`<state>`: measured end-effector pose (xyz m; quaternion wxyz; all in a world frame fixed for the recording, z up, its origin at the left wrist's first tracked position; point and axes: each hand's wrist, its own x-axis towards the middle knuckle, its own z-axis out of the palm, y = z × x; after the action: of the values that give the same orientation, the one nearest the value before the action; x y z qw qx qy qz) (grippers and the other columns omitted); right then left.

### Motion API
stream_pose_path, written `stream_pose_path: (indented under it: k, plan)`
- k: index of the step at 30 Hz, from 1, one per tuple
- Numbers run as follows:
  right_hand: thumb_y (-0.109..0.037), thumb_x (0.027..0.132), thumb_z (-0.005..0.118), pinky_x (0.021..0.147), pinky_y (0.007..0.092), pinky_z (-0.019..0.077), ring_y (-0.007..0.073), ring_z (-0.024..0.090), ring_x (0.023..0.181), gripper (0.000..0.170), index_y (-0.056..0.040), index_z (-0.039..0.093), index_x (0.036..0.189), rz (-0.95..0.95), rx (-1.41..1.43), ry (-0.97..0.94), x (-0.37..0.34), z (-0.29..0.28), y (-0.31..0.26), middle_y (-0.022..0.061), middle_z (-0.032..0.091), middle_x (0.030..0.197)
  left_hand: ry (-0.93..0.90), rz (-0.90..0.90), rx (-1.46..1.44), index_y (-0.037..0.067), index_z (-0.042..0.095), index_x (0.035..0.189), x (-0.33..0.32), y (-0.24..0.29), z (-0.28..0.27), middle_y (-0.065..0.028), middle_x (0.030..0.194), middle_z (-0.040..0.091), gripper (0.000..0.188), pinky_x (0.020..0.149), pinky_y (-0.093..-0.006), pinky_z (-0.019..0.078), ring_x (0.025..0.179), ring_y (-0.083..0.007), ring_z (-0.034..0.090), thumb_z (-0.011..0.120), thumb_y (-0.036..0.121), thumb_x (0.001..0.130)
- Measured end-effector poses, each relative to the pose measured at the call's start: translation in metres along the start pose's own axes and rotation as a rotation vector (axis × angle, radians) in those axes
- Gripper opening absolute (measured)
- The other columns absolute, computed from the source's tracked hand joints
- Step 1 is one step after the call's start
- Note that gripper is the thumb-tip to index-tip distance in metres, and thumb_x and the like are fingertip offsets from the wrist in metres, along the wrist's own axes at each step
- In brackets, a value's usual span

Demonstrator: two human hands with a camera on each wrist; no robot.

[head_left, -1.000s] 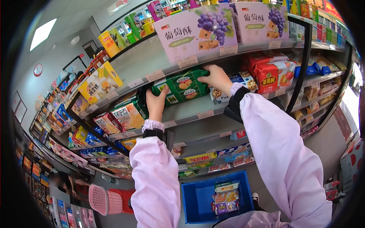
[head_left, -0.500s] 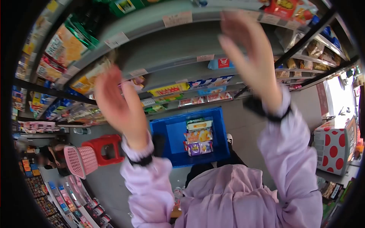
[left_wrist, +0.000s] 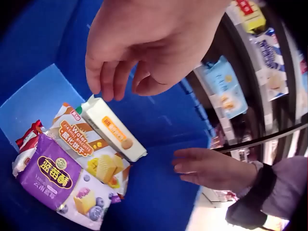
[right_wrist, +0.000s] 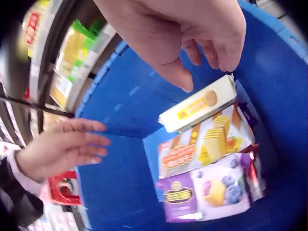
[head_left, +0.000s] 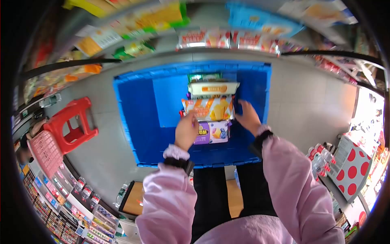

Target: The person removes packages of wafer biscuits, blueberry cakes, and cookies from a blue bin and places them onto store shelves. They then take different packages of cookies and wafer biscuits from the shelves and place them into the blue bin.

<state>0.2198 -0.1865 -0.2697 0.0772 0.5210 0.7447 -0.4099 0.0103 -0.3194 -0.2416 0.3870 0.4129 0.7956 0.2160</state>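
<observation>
Several snack packs lie in a row inside a blue bin (head_left: 142,146): a purple blueberry pack (head_left: 215,132), an orange-and-white wafer pack (head_left: 213,109) and a cream-coloured pack (head_left: 213,88), with a green one (head_left: 203,76) at the top. My left hand (head_left: 187,132) is over the left ends of the wafer and purple packs. To their right is my right hand (head_left: 248,118). In the wrist views, the left hand (left_wrist: 154,48) and right hand (right_wrist: 187,38) have relaxed, bent fingers with nothing between them, above the packs.
Shelves with snack packs (head_left: 203,39) run along the bin's far side. Left of the bin are a red stool (head_left: 71,126) and a pink basket (head_left: 46,152). A red-dotted box (head_left: 351,168) and bottles (head_left: 321,158) stand at the right.
Both hands have let go of the green pack on the shelf and come down into the bin. The view has tilted down from the shelves to the bin.
</observation>
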Motion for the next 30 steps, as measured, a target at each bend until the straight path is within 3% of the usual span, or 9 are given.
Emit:
stream_pose_path:
  k: [2, 5, 8, 13, 18, 21, 23, 27, 30]
  plan:
    - [-0.006, 0.066, 0.059, 0.089, 0.0401, 0.0395, 0.0380, 0.046, 0.104, 0.051, 0.0011, 0.045, 0.115, -0.041, -0.149, 0.009, 0.039, 0.026, 0.012, 0.0208, 0.050, 0.109, 0.046, 0.070, 0.114, 0.004, 0.052, 0.108, 0.036, -0.026, 0.031, -0.0197, 0.095, 0.056, 0.036, 0.070, -0.0422, 0.0466, 0.086, -0.0365, 0.055, 0.058, 0.007, 0.073]
    - [-0.002, 0.068, 0.056, 0.090, 0.0407, 0.0387, 0.0335, 0.048, 0.105, 0.050, -0.0030, 0.045, 0.117, -0.279, -0.361, 0.203, 0.090, 0.069, 0.042, 0.0165, 0.051, 0.112, 0.131, 0.161, 0.319, 0.009, 0.045, 0.119, 0.092, -0.065, 0.075, -0.0221, 0.114, 0.048, 0.051, 0.079, -0.0447, 0.0456, 0.097, -0.0392, 0.051, 0.060, 0.006, 0.071]
    - [-0.003, 0.071, 0.056, 0.092, 0.0426, 0.0365, 0.0297, 0.048, 0.108, 0.050, -0.0072, 0.045, 0.120, -0.359, -0.526, 0.334, 0.123, 0.095, 0.063, 0.0126, 0.054, 0.111, 0.172, 0.101, 0.368, 0.013, 0.039, 0.125, 0.129, -0.096, 0.106, -0.0257, 0.120, 0.042, 0.060, 0.083, -0.0457, 0.0445, 0.099, -0.0431, 0.050, 0.062, 0.008, 0.070]
    - [-0.003, 0.069, 0.062, 0.089, 0.0406, 0.0386, 0.0284, 0.050, 0.105, 0.052, -0.0087, 0.047, 0.118, -0.296, -0.607, 0.133, 0.142, 0.097, 0.070, 0.0117, 0.056, 0.108, 0.031, 0.149, 0.350, 0.011, 0.042, 0.122, 0.147, -0.116, 0.102, -0.0229, 0.113, 0.047, 0.057, 0.077, -0.0434, 0.0472, 0.087, -0.0420, 0.054, 0.060, 0.005, 0.068]
    - [-0.004, 0.067, 0.063, 0.083, 0.0356, 0.0414, 0.0260, 0.053, 0.097, 0.042, -0.0086, 0.052, 0.107, -0.436, -0.632, 0.168, 0.127, 0.070, 0.051, 0.0083, 0.056, 0.100, 0.141, 0.206, 0.295, 0.010, 0.046, 0.119, 0.119, -0.095, 0.080, -0.0211, 0.111, 0.048, 0.057, 0.078, -0.0403, 0.0472, 0.094, -0.0392, 0.053, 0.063, 0.004, 0.065]
    - [-0.005, 0.063, 0.066, 0.085, 0.0367, 0.0410, 0.0278, 0.051, 0.097, 0.046, -0.0064, 0.050, 0.107, -0.529, -0.559, 0.171, 0.095, 0.047, 0.029, 0.0104, 0.052, 0.102, 0.209, 0.256, 0.294, 0.010, 0.046, 0.119, 0.083, -0.073, 0.048, -0.0208, 0.115, 0.047, 0.060, 0.078, -0.0390, 0.0477, 0.097, -0.0392, 0.053, 0.067, 0.002, 0.064]
    - [-0.004, 0.064, 0.062, 0.085, 0.0359, 0.0405, 0.0278, 0.049, 0.096, 0.044, -0.0053, 0.050, 0.107, -0.558, -0.530, 0.226, 0.063, 0.039, 0.014, 0.0105, 0.050, 0.101, 0.193, 0.208, 0.285, 0.007, 0.046, 0.118, 0.048, -0.053, 0.031, -0.0191, 0.118, 0.045, 0.058, 0.085, -0.0368, 0.0448, 0.107, -0.0353, 0.048, 0.066, -0.002, 0.064]
    - [-0.009, 0.071, 0.054, 0.086, 0.0371, 0.0391, 0.0261, 0.048, 0.097, 0.038, -0.0046, 0.050, 0.108, -0.511, -0.545, 0.068, -0.006, 0.024, -0.004, 0.0107, 0.049, 0.106, 0.163, 0.133, 0.213, 0.007, 0.047, 0.116, -0.025, -0.041, 0.024, -0.0194, 0.121, 0.043, 0.056, 0.086, -0.0383, 0.0446, 0.110, -0.0384, 0.047, 0.065, -0.006, 0.064]
    - [-0.010, 0.072, 0.052, 0.084, 0.0359, 0.0393, 0.0227, 0.048, 0.098, 0.036, -0.0022, 0.051, 0.107, -0.510, -0.609, -0.036, -0.046, 0.037, 0.009, 0.0098, 0.050, 0.111, 0.024, 0.060, 0.148, 0.006, 0.046, 0.115, -0.064, -0.047, 0.037, -0.0195, 0.127, 0.037, 0.055, 0.083, -0.0382, 0.0465, 0.110, -0.0390, 0.047, 0.065, -0.007, 0.065]
